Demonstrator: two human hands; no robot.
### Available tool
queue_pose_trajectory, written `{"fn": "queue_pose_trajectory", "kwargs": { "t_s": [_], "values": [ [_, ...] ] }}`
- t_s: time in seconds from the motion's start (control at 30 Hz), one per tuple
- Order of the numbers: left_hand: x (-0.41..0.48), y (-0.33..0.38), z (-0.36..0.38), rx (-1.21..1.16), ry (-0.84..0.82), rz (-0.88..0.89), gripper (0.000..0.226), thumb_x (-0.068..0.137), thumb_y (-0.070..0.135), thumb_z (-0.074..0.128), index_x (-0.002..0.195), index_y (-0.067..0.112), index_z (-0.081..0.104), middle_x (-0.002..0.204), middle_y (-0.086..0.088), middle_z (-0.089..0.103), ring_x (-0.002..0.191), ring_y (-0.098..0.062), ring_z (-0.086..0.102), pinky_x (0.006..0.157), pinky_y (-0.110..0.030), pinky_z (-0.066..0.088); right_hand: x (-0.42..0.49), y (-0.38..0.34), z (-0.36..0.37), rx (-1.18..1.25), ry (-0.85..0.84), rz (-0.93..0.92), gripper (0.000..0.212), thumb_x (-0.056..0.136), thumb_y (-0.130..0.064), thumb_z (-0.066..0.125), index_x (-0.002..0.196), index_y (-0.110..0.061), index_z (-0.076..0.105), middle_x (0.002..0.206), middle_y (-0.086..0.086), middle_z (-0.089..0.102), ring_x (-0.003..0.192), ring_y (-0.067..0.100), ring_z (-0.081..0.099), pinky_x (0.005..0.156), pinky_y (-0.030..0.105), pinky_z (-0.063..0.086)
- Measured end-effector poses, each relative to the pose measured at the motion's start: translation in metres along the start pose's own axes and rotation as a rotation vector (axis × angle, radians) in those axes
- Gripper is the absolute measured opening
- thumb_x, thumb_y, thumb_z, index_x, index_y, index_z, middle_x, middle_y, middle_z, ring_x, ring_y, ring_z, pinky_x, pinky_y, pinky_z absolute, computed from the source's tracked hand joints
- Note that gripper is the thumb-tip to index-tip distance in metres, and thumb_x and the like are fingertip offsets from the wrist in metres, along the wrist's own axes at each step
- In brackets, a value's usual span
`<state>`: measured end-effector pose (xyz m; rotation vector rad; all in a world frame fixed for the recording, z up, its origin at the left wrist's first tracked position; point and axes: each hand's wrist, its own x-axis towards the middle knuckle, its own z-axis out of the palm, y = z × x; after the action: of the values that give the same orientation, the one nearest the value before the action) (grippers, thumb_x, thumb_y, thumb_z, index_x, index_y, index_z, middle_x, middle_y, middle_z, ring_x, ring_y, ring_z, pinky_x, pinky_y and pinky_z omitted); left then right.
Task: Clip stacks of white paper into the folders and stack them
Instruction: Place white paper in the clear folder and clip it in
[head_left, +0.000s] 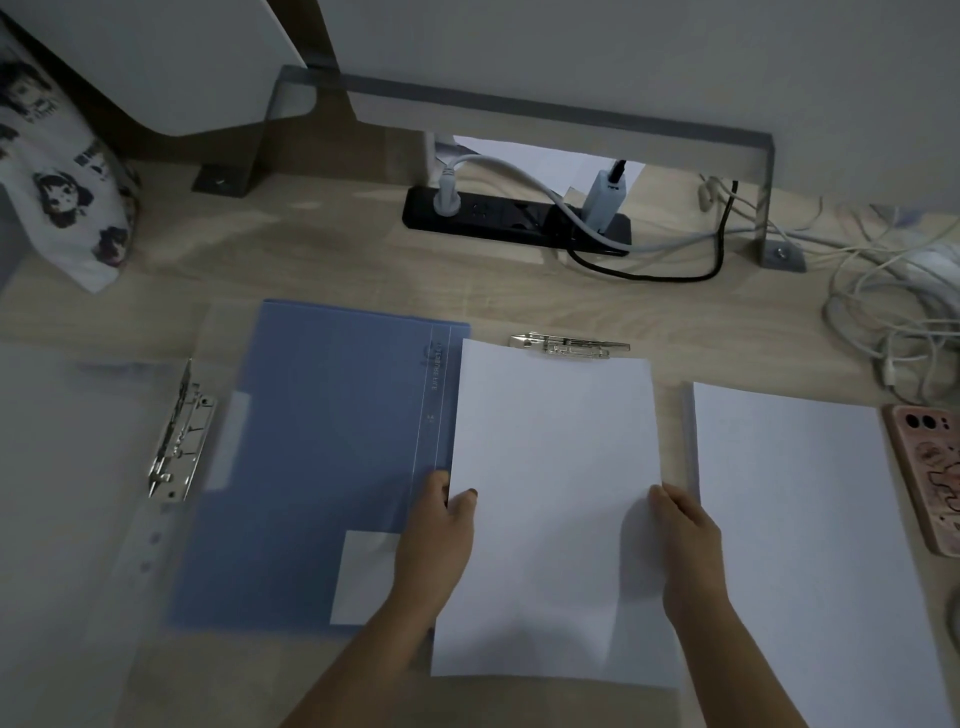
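A blue folder (322, 447) lies open on the desk, its metal clip (569, 345) at the far end of the right half. A stack of white paper (556, 457) sits over that right half, its top edge just below the clip. My left hand (441, 530) grips the stack's left edge, thumb on top. My right hand (685, 540) holds its right edge. A second, larger stack of white paper (800, 519) lies to the right. A clear folder (67, 467) with its own metal clip (179, 436) lies open at the left.
A black power strip (514, 218) with plugs and cables sits at the back under a monitor stand. Tangled white cables (893, 306) lie at the right, a phone (930, 473) by the right edge, and a printed cloth bag (62, 176) at the far left.
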<state>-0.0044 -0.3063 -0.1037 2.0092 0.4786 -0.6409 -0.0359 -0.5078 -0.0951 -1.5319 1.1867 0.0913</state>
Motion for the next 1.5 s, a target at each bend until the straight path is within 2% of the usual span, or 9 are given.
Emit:
{"fn": "queue_pose_trajectory", "kwargs": {
  "t_s": [0.1,0.27,0.77,1.07,1.17,1.27,1.37,1.43,1.5],
  "values": [
    [0.0,0.001,-0.001,0.099,0.115,0.056,0.013,0.096,0.028,0.041,0.096,0.016,0.047,0.077,0.003,0.05,0.066,-0.009,0.047,0.055,-0.023,0.036,0.002,-0.002,0.003,-0.007,0.01,-0.031,0.016,0.093,-0.023,0.049,0.097,-0.014,0.061,0.102,0.005,0.055,0.098,0.023,0.047,0.086,0.038,0.04],
    [0.003,0.0,0.0,0.211,0.305,0.136,0.015,0.095,0.026,0.042,0.083,0.018,0.043,0.085,0.001,0.047,0.072,-0.014,0.047,0.05,-0.019,0.03,0.002,-0.002,0.008,-0.031,0.03,-0.055,0.022,0.093,-0.024,0.048,0.106,-0.013,0.061,0.106,0.003,0.054,0.1,0.022,0.046,0.089,0.039,0.039],
    [0.009,0.001,-0.004,0.087,0.282,0.067,0.005,0.093,0.02,0.047,0.089,0.018,0.046,0.094,-0.004,0.058,0.087,-0.021,0.057,0.067,-0.028,0.041,0.002,-0.003,0.009,-0.155,0.031,-0.109,0.027,0.094,-0.024,0.045,0.111,-0.012,0.061,0.099,0.0,0.053,0.095,0.019,0.046,0.087,0.037,0.039],
    [0.008,-0.002,0.001,0.223,0.375,0.126,0.008,0.094,0.021,0.046,0.095,0.014,0.049,0.092,-0.001,0.053,0.083,-0.016,0.052,0.052,-0.015,0.031,0.002,-0.003,0.013,-0.217,0.043,-0.126,0.027,0.095,-0.021,0.044,0.111,-0.007,0.06,0.097,0.003,0.053,0.092,0.019,0.046,0.083,0.033,0.039],
    [0.007,-0.004,0.004,0.324,0.449,0.22,0.021,0.09,0.015,0.054,0.111,0.01,0.053,0.108,-0.011,0.057,0.095,-0.023,0.054,0.067,-0.024,0.047,0.005,-0.002,0.013,-0.247,0.042,-0.143,0.024,0.093,-0.021,0.046,0.107,-0.007,0.059,0.092,0.004,0.055,0.088,0.02,0.049,0.077,0.033,0.038],
    [0.015,-0.017,0.009,0.525,0.44,0.463,0.057,0.076,0.001,0.069,0.128,0.016,0.051,0.126,-0.015,0.057,0.115,-0.034,0.055,0.089,-0.041,0.051,0.006,0.0,0.014,-0.324,0.047,-0.179,0.019,0.093,-0.025,0.047,0.102,-0.01,0.054,0.081,-0.001,0.054,0.077,0.017,0.049,0.072,0.031,0.036],
    [0.026,-0.027,0.011,0.662,0.309,0.655,0.084,0.066,-0.012,0.069,0.138,0.019,0.037,0.145,-0.01,0.043,0.143,-0.022,0.02,0.11,-0.034,0.03,0.003,0.0,0.018,-0.444,0.065,-0.232,0.014,0.093,-0.026,0.047,0.097,-0.012,0.049,0.08,0.0,0.056,0.074,0.017,0.051,0.069,0.033,0.039],
    [0.028,-0.03,0.011,0.733,0.254,0.685,0.077,0.075,-0.005,0.061,0.141,0.018,0.029,0.149,-0.007,0.035,0.145,-0.012,-0.002,0.116,-0.031,0.006,0.001,0.0,0.022,-0.504,0.132,-0.291,0.018,0.091,-0.022,0.052,0.098,-0.006,0.051,0.094,0.013,0.06,0.087,0.029,0.055,0.074,0.039,0.044],
    [0.027,-0.033,0.011,0.768,0.235,0.674,0.055,0.091,0.016,0.041,0.143,0.019,0.024,0.152,-0.006,0.03,0.145,-0.012,-0.003,0.115,-0.034,-0.002,0.0,-0.001,0.023,-0.645,0.226,-0.349,0.031,0.086,-0.018,0.06,0.109,0.0,0.051,0.107,0.024,0.055,0.101,0.039,0.049,0.087,0.043,0.038]
  ]
}}
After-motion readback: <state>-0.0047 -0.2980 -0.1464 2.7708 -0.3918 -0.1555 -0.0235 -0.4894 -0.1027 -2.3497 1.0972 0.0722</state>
